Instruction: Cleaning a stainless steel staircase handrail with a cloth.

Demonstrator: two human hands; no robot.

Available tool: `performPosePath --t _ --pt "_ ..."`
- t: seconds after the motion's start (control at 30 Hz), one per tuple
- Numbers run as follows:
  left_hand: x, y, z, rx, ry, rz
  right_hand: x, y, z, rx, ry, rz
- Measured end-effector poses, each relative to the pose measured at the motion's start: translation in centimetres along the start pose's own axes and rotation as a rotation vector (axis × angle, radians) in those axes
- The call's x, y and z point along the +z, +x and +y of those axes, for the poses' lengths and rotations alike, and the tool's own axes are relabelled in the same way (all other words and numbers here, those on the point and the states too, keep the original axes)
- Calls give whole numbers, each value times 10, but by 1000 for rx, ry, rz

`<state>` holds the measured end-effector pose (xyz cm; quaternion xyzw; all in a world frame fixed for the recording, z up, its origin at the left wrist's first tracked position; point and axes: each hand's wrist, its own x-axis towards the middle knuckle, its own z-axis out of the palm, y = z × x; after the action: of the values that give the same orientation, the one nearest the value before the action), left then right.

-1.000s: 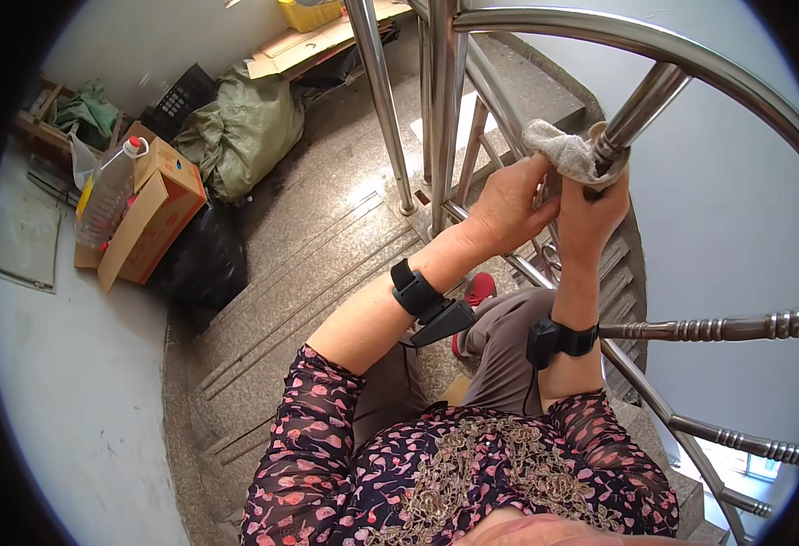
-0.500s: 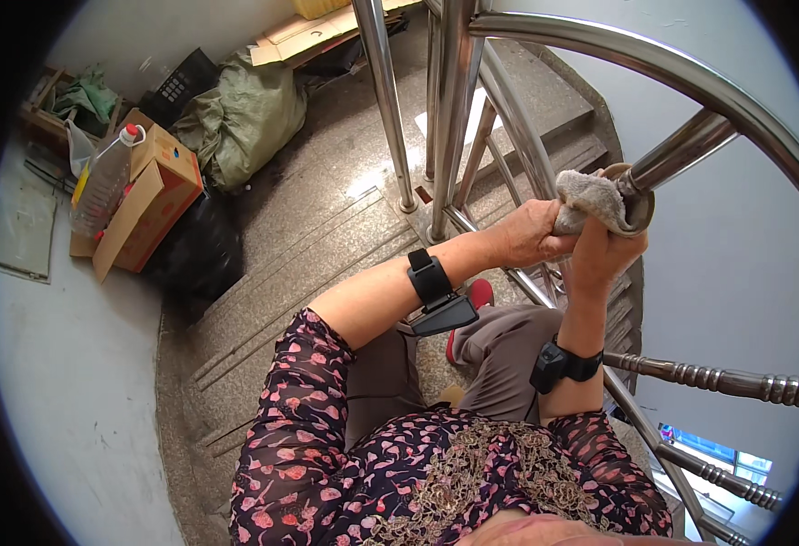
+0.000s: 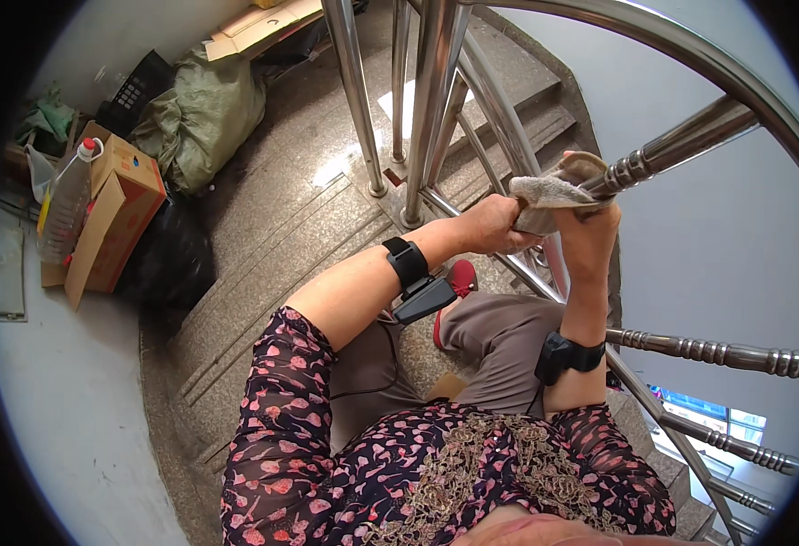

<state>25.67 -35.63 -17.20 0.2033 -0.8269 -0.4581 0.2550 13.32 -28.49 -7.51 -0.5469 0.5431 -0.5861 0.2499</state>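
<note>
A grey-beige cloth (image 3: 552, 193) is wrapped round a shiny metal baluster (image 3: 681, 144) of the stair railing, just below its ringed section. My left hand (image 3: 494, 225) grips the cloth's left end, fingers closed. My right hand (image 3: 590, 244) is closed on the cloth from the near side, fingers curled round behind the baluster; some fingertips are hidden by the cloth. The baluster's lower part is hidden behind the cloth and hands. Above, the baluster meets the curved metal handrail (image 3: 672, 41).
Metal posts (image 3: 354, 100) stand ahead on the speckled stone stairs (image 3: 263, 264). To the left sit a cardboard box (image 3: 119, 223), a clear plastic bottle (image 3: 70, 205), a green woven sack (image 3: 208, 114) and a black bag (image 3: 172, 255). More ringed balusters (image 3: 718, 353) run along the right.
Both hands and the cloth have slid along the baluster away from the handrail, uncovering more of its ringed section. The whole view has shifted, so the surroundings appear farther left.
</note>
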Motion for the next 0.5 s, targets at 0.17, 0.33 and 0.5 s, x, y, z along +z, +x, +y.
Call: performPosePath --t 0.17,0.33,0.5 --pt "4 0 -7 -63 -61 -1 -1 -2 4 6 65 -30" --pt "14 -3 -34 68 171 22 -17 0 20 171 -55 -300" --pt "19 -9 -55 -150 174 -186 -24 -1 37 193 -307 -476"
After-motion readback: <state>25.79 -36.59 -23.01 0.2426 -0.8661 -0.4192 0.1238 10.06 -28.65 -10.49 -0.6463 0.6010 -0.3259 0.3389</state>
